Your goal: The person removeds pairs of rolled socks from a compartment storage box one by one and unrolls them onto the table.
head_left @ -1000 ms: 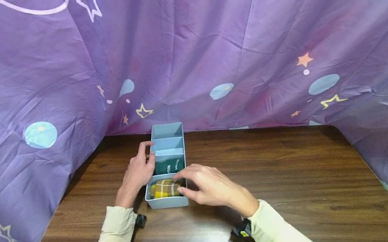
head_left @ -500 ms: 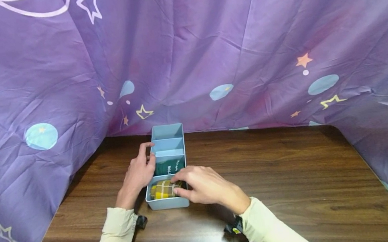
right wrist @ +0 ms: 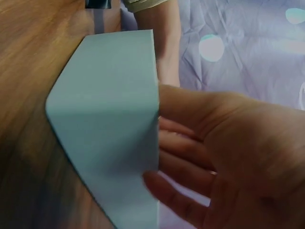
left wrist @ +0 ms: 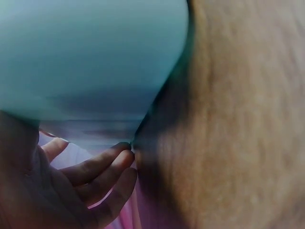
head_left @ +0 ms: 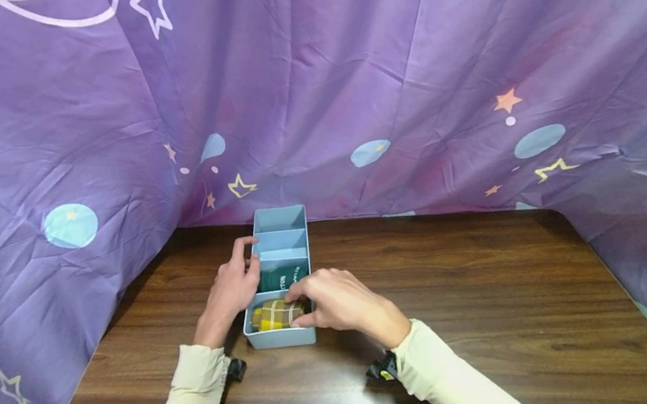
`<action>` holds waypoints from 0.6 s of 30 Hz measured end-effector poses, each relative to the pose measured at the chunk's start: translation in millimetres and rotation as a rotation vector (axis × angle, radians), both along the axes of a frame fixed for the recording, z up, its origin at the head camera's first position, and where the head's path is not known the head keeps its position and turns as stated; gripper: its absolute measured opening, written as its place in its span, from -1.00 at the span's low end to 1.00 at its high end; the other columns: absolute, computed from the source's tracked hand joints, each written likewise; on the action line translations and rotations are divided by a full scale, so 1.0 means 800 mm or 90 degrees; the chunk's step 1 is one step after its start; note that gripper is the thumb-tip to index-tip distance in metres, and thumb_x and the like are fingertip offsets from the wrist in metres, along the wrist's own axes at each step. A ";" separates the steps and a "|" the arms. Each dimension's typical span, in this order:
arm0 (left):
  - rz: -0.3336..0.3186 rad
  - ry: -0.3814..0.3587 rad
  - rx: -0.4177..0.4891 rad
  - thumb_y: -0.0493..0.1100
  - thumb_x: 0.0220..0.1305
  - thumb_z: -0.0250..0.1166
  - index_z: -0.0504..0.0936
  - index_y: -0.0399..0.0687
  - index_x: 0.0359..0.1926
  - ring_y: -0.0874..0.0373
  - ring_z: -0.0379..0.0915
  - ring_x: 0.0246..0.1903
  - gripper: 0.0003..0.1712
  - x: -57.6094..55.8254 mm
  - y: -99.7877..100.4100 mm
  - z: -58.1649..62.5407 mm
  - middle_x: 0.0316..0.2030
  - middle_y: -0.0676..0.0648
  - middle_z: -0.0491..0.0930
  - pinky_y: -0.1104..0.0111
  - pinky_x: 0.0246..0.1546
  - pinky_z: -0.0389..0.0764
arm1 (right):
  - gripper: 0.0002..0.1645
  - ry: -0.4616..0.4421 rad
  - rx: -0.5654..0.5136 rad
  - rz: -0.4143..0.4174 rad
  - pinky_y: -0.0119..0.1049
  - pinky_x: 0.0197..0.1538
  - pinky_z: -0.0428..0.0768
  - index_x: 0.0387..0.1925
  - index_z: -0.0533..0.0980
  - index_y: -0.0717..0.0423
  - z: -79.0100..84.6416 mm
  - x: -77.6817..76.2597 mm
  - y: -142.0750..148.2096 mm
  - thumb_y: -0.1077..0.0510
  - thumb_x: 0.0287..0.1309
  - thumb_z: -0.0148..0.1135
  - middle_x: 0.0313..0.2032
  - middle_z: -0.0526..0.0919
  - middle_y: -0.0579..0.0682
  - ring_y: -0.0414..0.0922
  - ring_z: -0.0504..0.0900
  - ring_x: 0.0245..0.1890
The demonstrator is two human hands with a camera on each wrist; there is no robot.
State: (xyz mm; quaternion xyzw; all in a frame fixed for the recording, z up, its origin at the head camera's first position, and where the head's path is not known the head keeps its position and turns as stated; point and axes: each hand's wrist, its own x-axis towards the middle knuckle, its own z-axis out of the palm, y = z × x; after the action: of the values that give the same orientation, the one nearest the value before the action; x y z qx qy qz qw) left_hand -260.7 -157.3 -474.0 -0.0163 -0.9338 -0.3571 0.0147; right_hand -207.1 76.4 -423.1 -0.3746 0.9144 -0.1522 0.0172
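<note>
A long blue-grey organizer box (head_left: pixel 282 339) with several compartments stands left of the table's middle. In its nearest compartment lies a rolled yellow-and-brown plaid cloth (head_left: pixel 269 316). My right hand (head_left: pixel 344 302) reaches over the box's right wall and grips the right end of this roll between thumb and fingers. One fingertip stays outside the wall in the right wrist view, where the roll is hidden behind the box (right wrist: pixel 105 138). My left hand (head_left: pixel 227 286) rests against the left side, fingertips at the rim. Extended fingers (left wrist: pixel 100 176) touch the box in the left wrist view.
A dark green item (head_left: pixel 275 279) with white lettering fills the compartment behind the plaid roll. The brown wooden table (head_left: pixel 468 292) stretches to the right. A purple curtain (head_left: pixel 380 73) with stars hangs close behind the box and along the left side.
My right hand has moved slightly left and closed its thumb and fingers about the plaid roll's right end. The left hand and the box stay where they were.
</note>
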 end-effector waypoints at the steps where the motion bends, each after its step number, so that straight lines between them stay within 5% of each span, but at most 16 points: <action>1: -0.001 0.000 0.001 0.09 0.72 -0.09 0.23 0.36 0.54 -0.19 0.70 0.10 -0.52 0.000 0.000 0.000 0.20 -0.23 0.74 -0.15 0.05 0.64 | -0.50 0.001 0.011 -0.002 -0.20 -0.26 0.76 0.14 0.77 -0.24 0.002 0.000 -0.002 -0.22 0.19 0.60 0.07 0.85 -0.27 -0.18 0.84 -0.10; 18: 0.002 0.011 0.009 0.11 0.71 -0.06 0.26 0.39 0.52 -0.22 0.70 0.17 -0.53 0.000 -0.001 -0.002 0.22 -0.18 0.76 -0.20 0.11 0.63 | -0.81 0.049 0.086 -0.015 -0.24 -0.60 0.40 -0.21 0.71 -0.24 0.003 0.000 -0.018 -0.06 0.19 0.61 -0.42 0.71 -0.20 -0.17 0.53 -0.55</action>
State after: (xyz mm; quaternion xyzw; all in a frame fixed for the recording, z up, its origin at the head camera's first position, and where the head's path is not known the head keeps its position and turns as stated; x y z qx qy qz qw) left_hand -260.9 -158.3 -475.8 -0.0178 -0.9311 -0.3636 0.0233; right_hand -207.0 61.8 -420.6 -0.3671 0.9271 -0.0760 0.0054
